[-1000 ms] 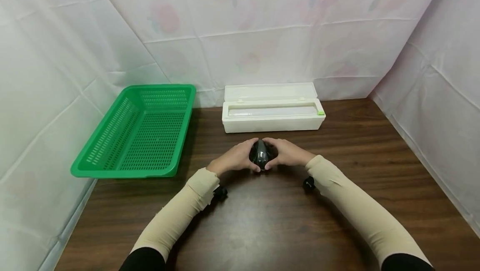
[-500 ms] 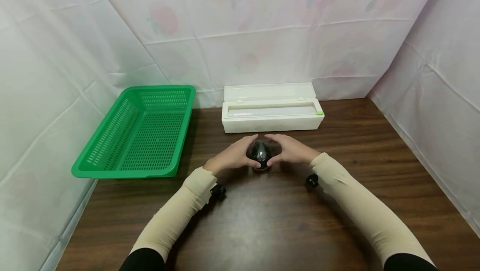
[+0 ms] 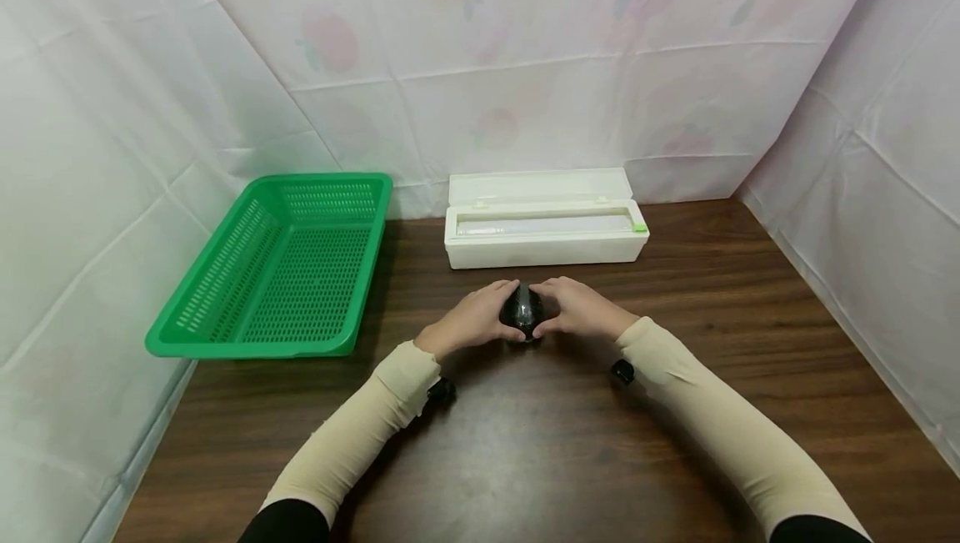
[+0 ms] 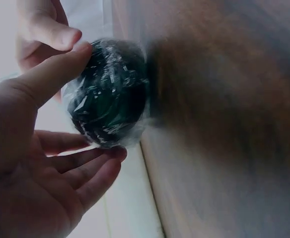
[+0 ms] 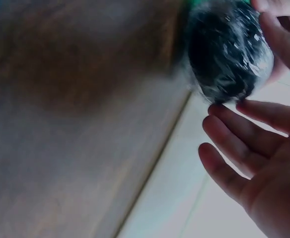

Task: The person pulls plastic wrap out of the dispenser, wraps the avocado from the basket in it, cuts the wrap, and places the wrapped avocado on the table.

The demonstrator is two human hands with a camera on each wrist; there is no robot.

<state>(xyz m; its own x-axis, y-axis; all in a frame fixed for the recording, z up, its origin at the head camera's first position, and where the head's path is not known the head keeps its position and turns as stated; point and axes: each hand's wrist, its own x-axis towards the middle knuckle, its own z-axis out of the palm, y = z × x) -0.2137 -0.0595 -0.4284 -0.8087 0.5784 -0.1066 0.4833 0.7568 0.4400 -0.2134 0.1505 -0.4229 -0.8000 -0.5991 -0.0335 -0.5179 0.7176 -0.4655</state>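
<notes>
I hold a dark round object wrapped in clear film (image 3: 522,310) between both hands, low over the brown table (image 3: 525,443), just in front of the white film dispenser box (image 3: 545,230). My left hand (image 3: 472,319) pinches it, thumb above and fingers (image 4: 93,161) beneath. My right hand (image 3: 576,309) cups the other side; its fingers (image 5: 244,134) touch the film at the tips, only loosely curled. Compared with half a second ago, both hands have dropped slightly and closed in, so less of the object shows between them. I judge the film is being pressed snug. The green basket (image 3: 281,268) stands well apart to my left.
</notes>
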